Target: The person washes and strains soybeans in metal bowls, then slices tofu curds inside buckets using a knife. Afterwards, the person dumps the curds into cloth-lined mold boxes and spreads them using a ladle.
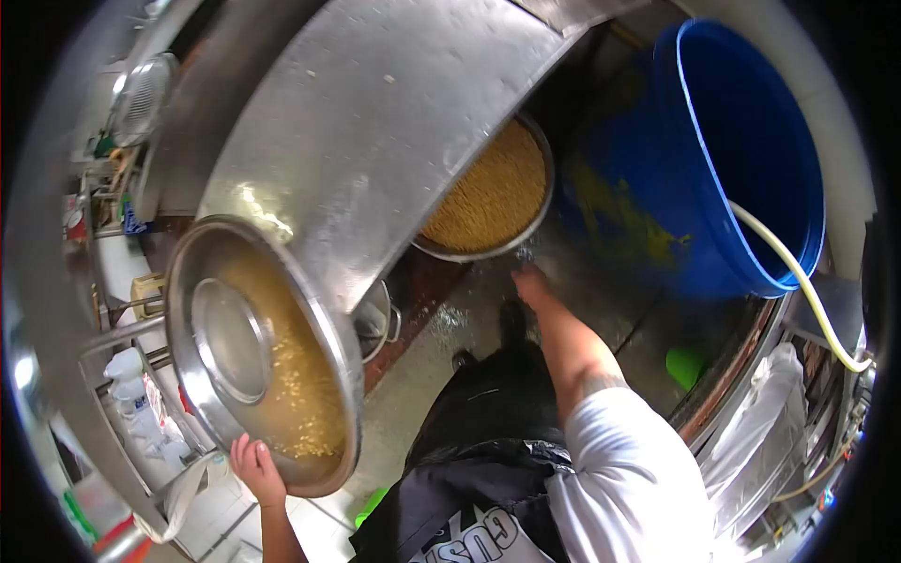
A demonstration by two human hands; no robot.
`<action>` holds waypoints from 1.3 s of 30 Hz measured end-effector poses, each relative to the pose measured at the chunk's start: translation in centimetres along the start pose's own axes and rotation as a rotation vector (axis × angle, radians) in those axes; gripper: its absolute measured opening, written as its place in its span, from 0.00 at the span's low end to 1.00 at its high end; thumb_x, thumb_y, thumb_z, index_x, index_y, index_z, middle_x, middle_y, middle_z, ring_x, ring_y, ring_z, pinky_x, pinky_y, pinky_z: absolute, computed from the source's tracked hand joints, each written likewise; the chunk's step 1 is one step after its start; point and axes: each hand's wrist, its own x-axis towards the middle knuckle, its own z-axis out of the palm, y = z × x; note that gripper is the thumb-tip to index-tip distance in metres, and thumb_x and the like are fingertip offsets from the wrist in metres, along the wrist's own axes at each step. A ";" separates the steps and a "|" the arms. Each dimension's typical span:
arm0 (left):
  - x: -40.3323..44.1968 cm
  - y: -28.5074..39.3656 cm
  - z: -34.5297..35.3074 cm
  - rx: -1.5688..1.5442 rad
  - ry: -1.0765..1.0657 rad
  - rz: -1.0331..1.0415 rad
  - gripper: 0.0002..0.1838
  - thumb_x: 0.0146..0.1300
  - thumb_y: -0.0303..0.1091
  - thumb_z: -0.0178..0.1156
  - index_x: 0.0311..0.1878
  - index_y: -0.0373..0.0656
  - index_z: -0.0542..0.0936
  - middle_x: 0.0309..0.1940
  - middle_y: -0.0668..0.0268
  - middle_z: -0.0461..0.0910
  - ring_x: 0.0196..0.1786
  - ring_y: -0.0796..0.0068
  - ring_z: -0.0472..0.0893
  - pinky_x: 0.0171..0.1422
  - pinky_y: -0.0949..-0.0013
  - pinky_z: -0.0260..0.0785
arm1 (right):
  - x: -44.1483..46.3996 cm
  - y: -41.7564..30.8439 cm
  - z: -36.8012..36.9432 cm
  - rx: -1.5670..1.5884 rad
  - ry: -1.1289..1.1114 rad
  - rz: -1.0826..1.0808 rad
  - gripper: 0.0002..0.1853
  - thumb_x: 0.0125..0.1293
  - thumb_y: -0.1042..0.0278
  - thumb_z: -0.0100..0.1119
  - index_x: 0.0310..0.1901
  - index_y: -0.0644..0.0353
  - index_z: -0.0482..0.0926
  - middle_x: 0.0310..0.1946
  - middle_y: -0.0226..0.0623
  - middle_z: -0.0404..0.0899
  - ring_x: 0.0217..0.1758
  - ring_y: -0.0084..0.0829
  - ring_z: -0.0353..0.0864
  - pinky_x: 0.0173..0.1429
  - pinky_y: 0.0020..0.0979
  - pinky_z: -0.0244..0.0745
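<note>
My left hand (258, 469) grips the edge of a wide metal bowl (349, 375), fingers against its outer side. Tilted up beside the metal counter, the bowl holds cloudy yellowish liquid, with pale kernels (314, 432) gathered at its lower side. My right hand (532, 286) hangs low, close to a round tub of golden-brown grains (497, 192); its fingers are foreshortened and blurred. The counter hides part of that tub.
A stainless steel counter (366, 122) slopes across the upper middle. To the right leans a big blue barrel (619, 178) with a pale hose (779, 244) over its rim. A metal pot (375, 324) stands under the counter, and the floor (450, 324) looks wet.
</note>
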 end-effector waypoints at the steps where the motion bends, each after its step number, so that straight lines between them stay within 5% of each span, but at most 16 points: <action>1: -0.1 -0.4 0.1 0.012 -0.039 0.012 0.12 0.75 0.34 0.57 0.47 0.34 0.83 0.59 0.48 0.80 0.67 0.41 0.73 0.75 0.46 0.62 | 2.2 1.2 2.2 0.064 -0.035 0.051 0.29 0.74 0.54 0.61 0.71 0.59 0.71 0.31 0.41 0.79 0.33 0.34 0.82 0.37 0.45 0.77; 4: -0.6 -1.2 0.0 -0.115 -0.128 -0.108 0.16 0.79 0.38 0.55 0.50 0.32 0.83 0.59 0.49 0.80 0.67 0.46 0.74 0.76 0.50 0.62 | 7.2 3.7 9.1 0.293 -0.053 0.141 0.36 0.75 0.53 0.60 0.79 0.55 0.61 0.29 0.36 0.76 0.30 0.33 0.78 0.34 0.42 0.75; 8: -1.2 -3.3 0.7 -0.491 -0.141 -0.495 0.21 0.82 0.42 0.53 0.57 0.31 0.83 0.63 0.49 0.78 0.69 0.51 0.74 0.76 0.53 0.62 | 2.1 -7.1 3.6 0.757 -0.180 0.402 0.34 0.76 0.53 0.59 0.79 0.52 0.61 0.43 0.38 0.80 0.40 0.35 0.79 0.46 0.45 0.78; 10: -0.8 -3.4 0.0 -0.291 -0.192 -0.388 0.22 0.83 0.43 0.51 0.59 0.31 0.82 0.64 0.49 0.77 0.69 0.52 0.74 0.77 0.53 0.63 | 3.8 -7.3 5.9 1.092 -0.075 0.606 0.34 0.77 0.51 0.59 0.78 0.51 0.62 0.60 0.39 0.73 0.56 0.36 0.76 0.62 0.46 0.77; 13: -3.7 -9.4 -1.3 -0.022 -0.333 -0.133 0.29 0.84 0.51 0.43 0.69 0.34 0.77 0.68 0.52 0.77 0.69 0.52 0.74 0.77 0.53 0.63 | 5.7 -7.0 9.7 1.367 -0.175 0.654 0.33 0.78 0.50 0.59 0.77 0.52 0.62 0.70 0.38 0.65 0.68 0.38 0.69 0.73 0.46 0.70; 15: -7.0 -14.2 -0.6 -1.378 -0.059 -0.991 0.28 0.83 0.46 0.47 0.70 0.30 0.75 0.72 0.47 0.72 0.75 0.50 0.69 0.82 0.53 0.57 | 5.9 -9.1 11.0 1.408 -0.093 0.680 0.33 0.78 0.51 0.60 0.77 0.52 0.62 0.70 0.38 0.65 0.67 0.38 0.70 0.71 0.45 0.73; 19: -5.7 -9.0 0.0 -0.476 -0.173 -0.736 0.28 0.83 0.46 0.47 0.70 0.30 0.75 0.72 0.46 0.72 0.75 0.50 0.69 0.82 0.53 0.56 | 7.3 -9.2 17.2 1.541 0.145 0.677 0.32 0.76 0.57 0.64 0.75 0.54 0.63 0.71 0.38 0.65 0.64 0.37 0.74 0.64 0.40 0.81; 22: -5.4 -7.6 0.5 -0.381 -0.179 -0.718 0.28 0.83 0.46 0.47 0.70 0.30 0.75 0.72 0.46 0.71 0.75 0.50 0.69 0.82 0.53 0.56 | 6.7 -8.0 16.0 1.418 -0.001 0.492 0.32 0.75 0.60 0.66 0.75 0.54 0.63 0.72 0.37 0.66 0.61 0.36 0.76 0.58 0.37 0.85; 26: -5.0 -6.8 1.4 -0.331 -0.177 -0.711 0.28 0.83 0.45 0.47 0.70 0.30 0.75 0.72 0.46 0.71 0.75 0.50 0.69 0.82 0.53 0.56 | 7.2 -6.6 16.5 1.322 0.034 0.587 0.32 0.75 0.62 0.66 0.75 0.53 0.63 0.71 0.38 0.67 0.58 0.35 0.78 0.55 0.38 0.85; 28: -4.8 -6.8 1.6 -0.314 -0.179 -0.709 0.28 0.83 0.45 0.47 0.70 0.30 0.74 0.72 0.46 0.71 0.75 0.50 0.68 0.82 0.53 0.55 | 7.2 -4.3 15.7 1.234 -0.049 0.395 0.33 0.74 0.63 0.66 0.74 0.54 0.61 0.70 0.41 0.67 0.57 0.34 0.78 0.53 0.38 0.84; 38: -4.1 -5.7 2.2 -0.274 -0.187 -0.725 0.28 0.83 0.45 0.47 0.71 0.30 0.74 0.73 0.46 0.70 0.76 0.49 0.68 0.83 0.53 0.55 | 4.0 5.8 11.0 1.026 -0.077 0.509 0.37 0.77 0.61 0.63 0.79 0.59 0.54 0.72 0.46 0.66 0.60 0.41 0.78 0.61 0.46 0.79; 39: -4.0 -5.6 2.4 -0.272 -0.189 -0.730 0.28 0.83 0.45 0.47 0.71 0.30 0.74 0.73 0.46 0.70 0.76 0.49 0.67 0.83 0.53 0.54 | 3.9 5.8 10.3 0.799 0.003 0.506 0.35 0.75 0.61 0.64 0.75 0.63 0.58 0.64 0.48 0.70 0.57 0.41 0.78 0.57 0.48 0.78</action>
